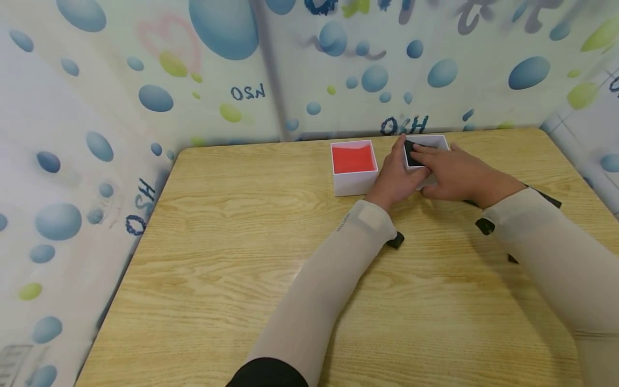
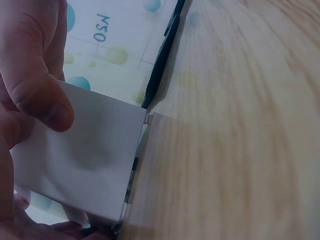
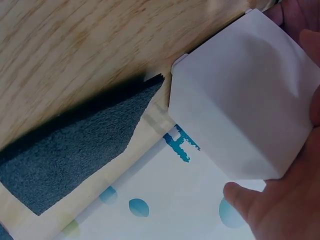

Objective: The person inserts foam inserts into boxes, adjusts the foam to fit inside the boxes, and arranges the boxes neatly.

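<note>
Near the far edge of the table, a small white open-topped box (image 1: 439, 141) sits between both hands. My left hand (image 1: 394, 180) grips its left side; in the left wrist view the thumb (image 2: 42, 97) lies against a white wall. A black sheet-like piece (image 1: 412, 155) shows at the box's left inside. The right hand (image 1: 456, 171) reaches over the rim, its extended fingers resting on that black piece. In the right wrist view the same box (image 3: 240, 100) partly hides the hands. What lies deeper inside is hidden.
Left of the hands stands another white box (image 1: 354, 184) with a red lining or sheet (image 1: 354, 159) inside. A rough black piece (image 3: 85, 145) lies on the wooden table (image 1: 217, 242) to the right, partly behind the right forearm in the head view. A patterned backdrop (image 1: 309, 70) rises behind.
</note>
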### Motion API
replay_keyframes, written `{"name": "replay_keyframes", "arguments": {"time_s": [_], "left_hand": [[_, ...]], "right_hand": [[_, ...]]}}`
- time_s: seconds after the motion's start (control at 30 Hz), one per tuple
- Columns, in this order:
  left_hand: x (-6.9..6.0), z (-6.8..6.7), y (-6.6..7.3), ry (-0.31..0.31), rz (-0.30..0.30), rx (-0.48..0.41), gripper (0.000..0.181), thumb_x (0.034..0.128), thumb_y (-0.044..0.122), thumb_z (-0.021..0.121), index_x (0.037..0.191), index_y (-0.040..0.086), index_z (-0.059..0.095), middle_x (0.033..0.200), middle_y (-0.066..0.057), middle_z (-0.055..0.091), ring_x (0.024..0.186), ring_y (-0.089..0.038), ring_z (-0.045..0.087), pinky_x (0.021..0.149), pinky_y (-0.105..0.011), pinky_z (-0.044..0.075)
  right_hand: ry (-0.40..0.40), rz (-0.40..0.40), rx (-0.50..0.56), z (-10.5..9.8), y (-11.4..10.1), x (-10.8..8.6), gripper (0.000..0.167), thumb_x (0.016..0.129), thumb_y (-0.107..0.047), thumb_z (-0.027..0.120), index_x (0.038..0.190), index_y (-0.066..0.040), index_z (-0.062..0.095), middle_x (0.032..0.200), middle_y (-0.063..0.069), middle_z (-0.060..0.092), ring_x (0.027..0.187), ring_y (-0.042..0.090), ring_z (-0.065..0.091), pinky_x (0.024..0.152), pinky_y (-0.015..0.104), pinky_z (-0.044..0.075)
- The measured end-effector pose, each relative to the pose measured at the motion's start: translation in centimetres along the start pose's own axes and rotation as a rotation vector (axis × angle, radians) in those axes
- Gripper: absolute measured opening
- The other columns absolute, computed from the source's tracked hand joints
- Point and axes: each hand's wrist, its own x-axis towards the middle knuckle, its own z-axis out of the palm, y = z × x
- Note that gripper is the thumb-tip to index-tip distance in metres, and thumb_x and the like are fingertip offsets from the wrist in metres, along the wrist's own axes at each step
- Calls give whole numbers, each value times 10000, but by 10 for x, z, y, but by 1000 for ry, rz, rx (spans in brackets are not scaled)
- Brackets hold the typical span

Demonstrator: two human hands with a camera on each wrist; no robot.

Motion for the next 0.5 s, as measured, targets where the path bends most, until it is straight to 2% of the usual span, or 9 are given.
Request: {"name": "replay_keyframes", "arguments": {"time_s": [0.23,0.5], "left_hand": [[-2,0,1,-9,-6,-14,937,984,513,678,1678,445,53,1715,125,255,1561,-122,313,1237,-423,373],[-2,-1,0,6,3,-22,917,996,424,680,1683,431,73,1696,101,301,1528,-137,368,1226,-399,389]], "right_hand": [[7,-33,-6,-2,-2,3,835,931,-236,643,1656,-29,284,1720,204,258,1552,461,302,1187,805,91],[-13,4,-5,-5,-7,11,749,899,-202,643,1601,-53,432,1677,168,376,1500,476,397,1171,827,97]]}}
